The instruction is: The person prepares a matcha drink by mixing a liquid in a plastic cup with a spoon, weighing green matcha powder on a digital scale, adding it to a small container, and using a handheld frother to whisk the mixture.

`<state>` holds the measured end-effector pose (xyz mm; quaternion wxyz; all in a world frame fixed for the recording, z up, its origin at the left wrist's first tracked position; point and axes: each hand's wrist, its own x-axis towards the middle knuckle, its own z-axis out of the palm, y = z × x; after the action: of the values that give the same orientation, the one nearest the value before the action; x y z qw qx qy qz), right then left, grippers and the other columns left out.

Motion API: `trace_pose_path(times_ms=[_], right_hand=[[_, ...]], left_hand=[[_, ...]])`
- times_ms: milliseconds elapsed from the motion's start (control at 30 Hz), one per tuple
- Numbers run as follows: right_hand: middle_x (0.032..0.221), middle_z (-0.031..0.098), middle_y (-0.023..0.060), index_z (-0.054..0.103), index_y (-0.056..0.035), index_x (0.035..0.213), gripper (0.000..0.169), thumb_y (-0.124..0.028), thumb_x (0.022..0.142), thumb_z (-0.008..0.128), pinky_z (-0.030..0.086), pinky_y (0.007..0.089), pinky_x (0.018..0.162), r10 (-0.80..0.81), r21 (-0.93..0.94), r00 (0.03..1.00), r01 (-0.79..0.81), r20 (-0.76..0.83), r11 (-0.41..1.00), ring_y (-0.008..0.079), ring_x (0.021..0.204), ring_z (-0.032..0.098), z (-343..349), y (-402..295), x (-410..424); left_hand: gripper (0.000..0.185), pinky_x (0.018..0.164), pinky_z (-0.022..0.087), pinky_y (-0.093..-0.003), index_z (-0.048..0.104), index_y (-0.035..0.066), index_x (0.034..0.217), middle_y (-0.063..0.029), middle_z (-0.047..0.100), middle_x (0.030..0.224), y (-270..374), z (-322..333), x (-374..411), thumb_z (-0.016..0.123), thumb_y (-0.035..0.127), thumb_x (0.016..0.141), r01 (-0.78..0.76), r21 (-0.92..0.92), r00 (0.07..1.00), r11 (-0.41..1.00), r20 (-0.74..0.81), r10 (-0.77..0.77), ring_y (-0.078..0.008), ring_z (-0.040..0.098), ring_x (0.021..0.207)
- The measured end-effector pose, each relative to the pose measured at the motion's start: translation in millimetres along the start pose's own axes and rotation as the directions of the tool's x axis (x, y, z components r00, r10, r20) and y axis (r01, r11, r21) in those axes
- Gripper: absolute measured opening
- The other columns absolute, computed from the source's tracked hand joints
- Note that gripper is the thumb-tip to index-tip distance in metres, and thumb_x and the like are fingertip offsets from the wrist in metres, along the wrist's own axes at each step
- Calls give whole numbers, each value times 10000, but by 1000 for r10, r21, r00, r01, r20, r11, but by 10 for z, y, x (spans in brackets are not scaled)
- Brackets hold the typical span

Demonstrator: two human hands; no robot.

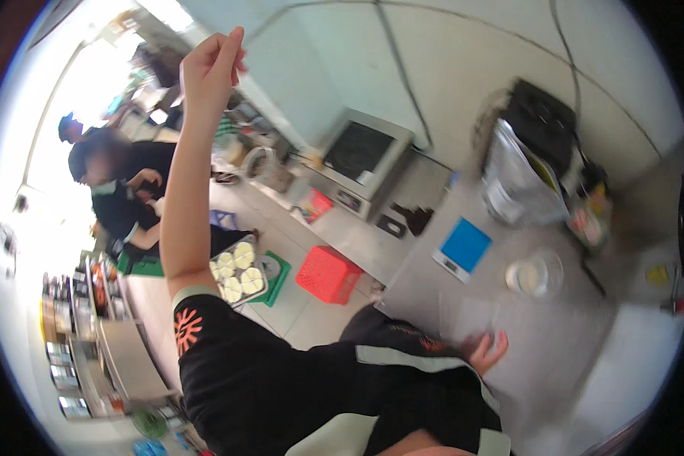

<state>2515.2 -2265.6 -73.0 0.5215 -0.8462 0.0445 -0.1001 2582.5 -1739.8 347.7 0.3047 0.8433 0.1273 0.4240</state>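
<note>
My left arm is stretched out and raised to the left, and my left hand (pixel 210 68) is high in the view. Its fingers are curled in with the thumb against them, and no object shows in it. Low by the near edge of the metal table (pixel 553 347), my right hand (pixel 488 350) holds nothing, its fingers apart. Beyond it on the table lies a digital kitchen scale (pixel 465 246) with a blue top. A clear plastic cup (pixel 552 275) with pale contents stands right of the scale. Behind them is an open silver foil pouch (pixel 516 182).
A countertop cooker (pixel 359 154) stands on a lower counter by the wall. On the floor are a red plastic stool (pixel 329 275) and a green stool (pixel 279 279). A tray (pixel 257 296) of pale round items lies beside the green one. Another person (pixel 134 182) bends at the left.
</note>
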Motion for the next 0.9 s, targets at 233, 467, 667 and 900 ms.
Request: trace_pose_path(times_ms=[233, 467, 667, 900], right_hand=[[1123, 457, 165, 436, 28, 1147, 365, -106, 822, 532, 300, 371, 932, -29, -88, 999, 33, 44, 996, 289, 1057, 421, -198, -269, 80], [1131, 460, 165, 440, 22, 1148, 374, -117, 817, 546, 299, 373, 934, 23, -64, 1000, -23, 12, 998, 282, 1068, 420, -171, -299, 75], [1126, 454, 167, 436, 23, 1162, 413, -122, 796, 562, 295, 379, 947, -41, -78, 999, 44, 34, 996, 290, 1065, 418, -43, -167, 56], [1161, 459, 183, 428, 24, 1160, 395, -144, 814, 520, 299, 391, 947, -145, 46, 984, 141, 107, 989, 293, 1080, 432, 157, -736, 266]], left_hand=[[116, 491, 418, -227, 567, 22, 833, -42, 541, 673, 1606, 839, -1312, 487, 106, 841, -297, -625, 594, 722, 471, 652, -101, 498, 505], [183, 478, 420, -261, 561, 43, 941, -110, 553, 803, 1839, 1152, -1582, 492, 27, 773, -218, -948, 501, 230, 94, 861, -162, 505, 541], [133, 575, 436, -365, 542, -3, 832, -136, 518, 781, 1819, 886, -1290, 470, 103, 796, -82, -954, 384, 290, 238, 892, -234, 513, 638], [275, 528, 352, -333, 415, 68, 586, -61, 407, 668, 1266, 619, -1121, 617, 229, 678, -677, -567, 357, 469, 304, 883, -240, 451, 599]])
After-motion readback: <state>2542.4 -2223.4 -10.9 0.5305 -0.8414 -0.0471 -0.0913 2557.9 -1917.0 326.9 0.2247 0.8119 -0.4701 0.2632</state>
